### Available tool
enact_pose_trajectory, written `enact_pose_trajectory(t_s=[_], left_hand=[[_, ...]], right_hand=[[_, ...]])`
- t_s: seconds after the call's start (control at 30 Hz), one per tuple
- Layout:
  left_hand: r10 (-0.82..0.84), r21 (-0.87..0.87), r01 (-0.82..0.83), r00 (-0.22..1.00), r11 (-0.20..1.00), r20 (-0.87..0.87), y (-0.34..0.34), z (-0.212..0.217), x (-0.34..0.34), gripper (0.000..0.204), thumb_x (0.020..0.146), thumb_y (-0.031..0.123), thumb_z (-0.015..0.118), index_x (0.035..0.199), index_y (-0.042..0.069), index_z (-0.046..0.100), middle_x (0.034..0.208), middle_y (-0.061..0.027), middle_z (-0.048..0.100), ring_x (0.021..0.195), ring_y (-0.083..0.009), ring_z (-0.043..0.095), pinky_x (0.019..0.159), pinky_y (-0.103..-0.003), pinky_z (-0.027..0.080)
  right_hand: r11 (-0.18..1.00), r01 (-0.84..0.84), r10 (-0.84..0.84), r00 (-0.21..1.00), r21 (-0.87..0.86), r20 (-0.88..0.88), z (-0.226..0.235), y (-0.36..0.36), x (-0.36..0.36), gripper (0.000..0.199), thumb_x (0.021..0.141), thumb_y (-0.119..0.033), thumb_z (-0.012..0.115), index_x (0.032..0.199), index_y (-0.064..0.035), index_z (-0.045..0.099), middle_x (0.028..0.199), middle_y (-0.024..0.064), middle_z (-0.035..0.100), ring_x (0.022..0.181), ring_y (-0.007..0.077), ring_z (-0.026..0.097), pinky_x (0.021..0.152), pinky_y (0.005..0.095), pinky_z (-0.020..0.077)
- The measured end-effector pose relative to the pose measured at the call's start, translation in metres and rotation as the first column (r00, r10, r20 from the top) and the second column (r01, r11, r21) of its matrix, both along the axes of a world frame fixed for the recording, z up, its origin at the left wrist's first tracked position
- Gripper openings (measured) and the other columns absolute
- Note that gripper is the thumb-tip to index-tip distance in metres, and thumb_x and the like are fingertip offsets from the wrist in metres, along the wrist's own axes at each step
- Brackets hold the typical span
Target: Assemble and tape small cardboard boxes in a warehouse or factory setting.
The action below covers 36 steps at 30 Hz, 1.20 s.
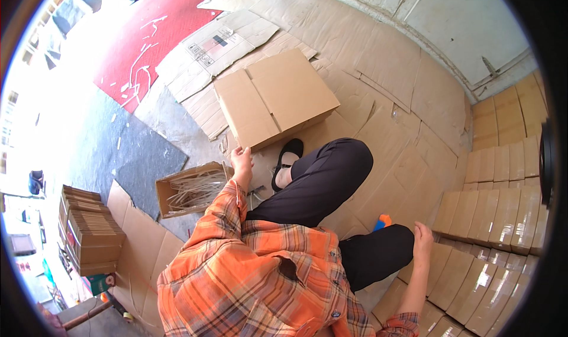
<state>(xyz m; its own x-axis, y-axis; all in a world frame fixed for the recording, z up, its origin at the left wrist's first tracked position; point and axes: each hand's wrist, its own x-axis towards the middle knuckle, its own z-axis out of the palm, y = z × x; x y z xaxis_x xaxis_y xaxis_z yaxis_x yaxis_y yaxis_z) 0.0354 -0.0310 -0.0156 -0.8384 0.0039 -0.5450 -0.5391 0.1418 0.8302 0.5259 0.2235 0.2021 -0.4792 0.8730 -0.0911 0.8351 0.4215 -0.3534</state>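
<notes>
A closed brown cardboard box (pixel 296 88) lies on the floor in front of me, with a seam across its top. My left hand (pixel 241 161) is at the box's near left corner, its fingers slightly bent and apart; whether they touch the box is hard to tell. Beside that forearm sits an open carton (pixel 171 210) filled with pale plastic straps. Out by my right knee is my right hand (pixel 422 240), fingers extended and holding nothing visible. An orange and blue object (pixel 383 222), partly hidden by that knee, rests close to it.
Stacked brown boxes (pixel 497 216) line the right side. A bundle of folded cardboard (pixel 94 233) stands at the left. Flattened cardboard (pixel 378 94) covers much of the floor, beside a red mat (pixel 127 59) littered with strap scraps. A pale wall (pixel 461 29) bounds the far right.
</notes>
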Motion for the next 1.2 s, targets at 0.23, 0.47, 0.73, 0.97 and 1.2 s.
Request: enact_pose_trajectory(t_s=[0.23, 0.47, 0.73, 0.97, 1.2], left_hand=[[0.189, 0.005, -0.189, 0.981, 0.982, 0.051, -0.001, -0.016, -0.012, 0.02, 0.083, 0.019, 0.064, 0.093, 0.007, 0.052, 0.073, -0.0042, 0.056, 0.052, -0.0132, 0.052, 0.039, -0.025, 0.041], [0.177, 0.178, -0.201, 0.974, 0.963, 0.145, -0.005, -0.024, -0.015, 0.012, 0.088, 0.017, 0.057, 0.086, 0.007, 0.051, 0.065, -0.0038, 0.051, 0.05, -0.0147, 0.051, 0.037, -0.026, 0.038], [0.16, 0.111, -0.175, 0.978, 0.978, 0.133, -0.004, -0.017, -0.011, 0.015, 0.086, 0.018, 0.061, 0.088, 0.008, 0.052, 0.072, -0.002, 0.051, 0.053, -0.0137, 0.049, 0.038, -0.024, 0.037], [0.193, 0.062, -0.198, 0.979, 0.978, 0.072, -0.002, -0.017, -0.011, 0.017, 0.082, 0.017, 0.064, 0.086, 0.007, 0.052, 0.066, -0.0033, 0.052, 0.048, -0.0135, 0.048, 0.035, -0.024, 0.035], [0.179, 0.011, -0.18, 0.983, 0.984, 0.032, -0.006, -0.022, -0.012, 0.018, 0.079, 0.018, 0.068, 0.081, 0.004, 0.058, 0.059, -0.0038, 0.055, 0.043, -0.013, 0.048, 0.035, -0.026, 0.037]], right_hand=[[0.999, -0.028, 0.028, 0.999, 0.018, -0.029, -0.006, 0.004, -0.001, 0.02, 0.086, -0.01, 0.052, 0.1, 0.001, 0.062, 0.101, 0.0172, 0.062, 0.098, 0.0331, 0.056, 0.087, 0.039, 0.043], [0.999, -0.035, 0.036, 0.999, 0.035, -0.035, -0.008, 0.005, -0.003, 0.019, 0.085, -0.01, 0.053, 0.099, 0.0005, 0.062, 0.099, 0.0171, 0.063, 0.096, 0.033, 0.057, 0.085, 0.0395, 0.0438], [0.999, -0.029, 0.029, 0.999, 0.039, -0.018, -0.005, 0.005, -0.008, 0.02, 0.087, -0.011, 0.053, 0.101, 0.0003, 0.063, 0.101, 0.0171, 0.064, 0.096, 0.0315, 0.06, 0.084, 0.036, 0.046], [0.998, -0.024, 0.025, 1.0, 0.051, -0.019, -0.004, 0.003, -0.006, 0.02, 0.088, -0.011, 0.053, 0.101, 0.0006, 0.062, 0.101, 0.0173, 0.063, 0.096, 0.0308, 0.06, 0.083, 0.0353, 0.0459], [0.999, -0.004, 0.006, 0.999, 0.038, -0.034, -0.001, 0.0, -0.012, 0.02, 0.088, -0.01, 0.052, 0.101, 0.0012, 0.062, 0.102, 0.0172, 0.063, 0.095, 0.0302, 0.06, 0.083, 0.0346, 0.0457]])
